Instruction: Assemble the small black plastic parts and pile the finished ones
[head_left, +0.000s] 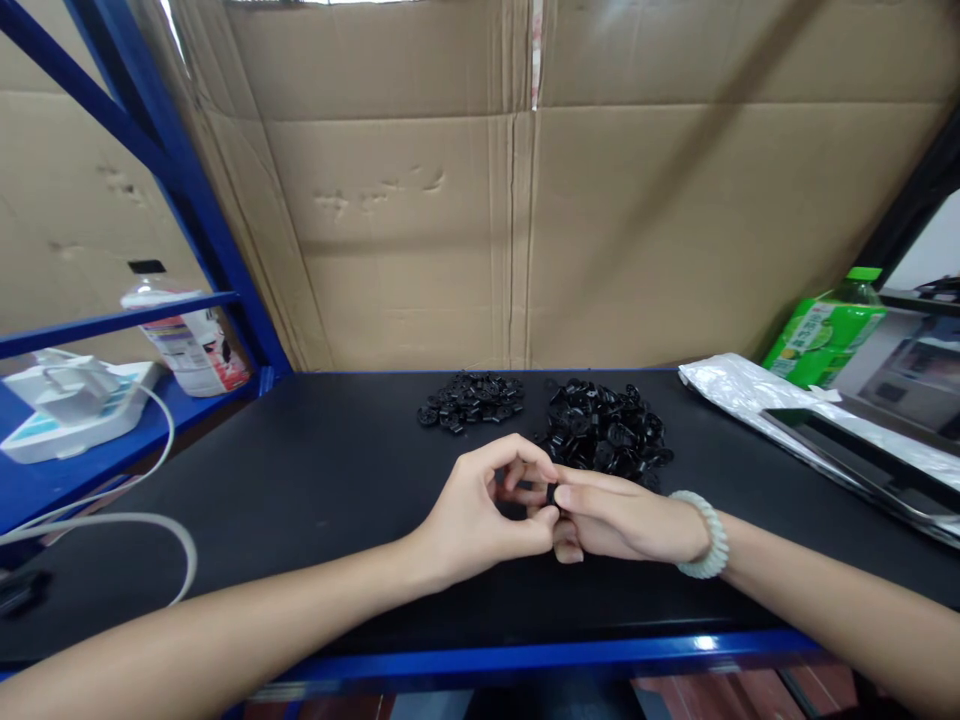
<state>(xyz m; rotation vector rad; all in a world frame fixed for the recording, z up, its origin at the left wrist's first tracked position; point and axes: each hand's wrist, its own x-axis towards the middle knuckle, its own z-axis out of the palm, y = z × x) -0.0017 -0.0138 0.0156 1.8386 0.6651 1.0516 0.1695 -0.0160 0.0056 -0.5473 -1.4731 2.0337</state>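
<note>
Between the fingertips of both hands is a small black part [553, 493], mostly covered, so its exact shape is hidden. My left hand [484, 510] pinches it from the left with thumb and fingers curved into a ring. From the right, my right hand [611, 510] grips the same part with its thumb on top; a pale beaded bracelet [703, 535] circles that wrist. Just beyond the right hand lies a tall heap of small black plastic parts [604, 425]. Farther left, a flatter pile of similar black parts [472, 398] rests on the table.
A black tabletop [315, 490] with a blue front edge carries everything. Cardboard [405, 220] walls off the back. At right lie a silvery plastic bag [731, 385], a dark frame and a green bottle [825, 325]. At left, a blue shelf holds a bottle [187, 345] and a power strip [79, 415] with cables.
</note>
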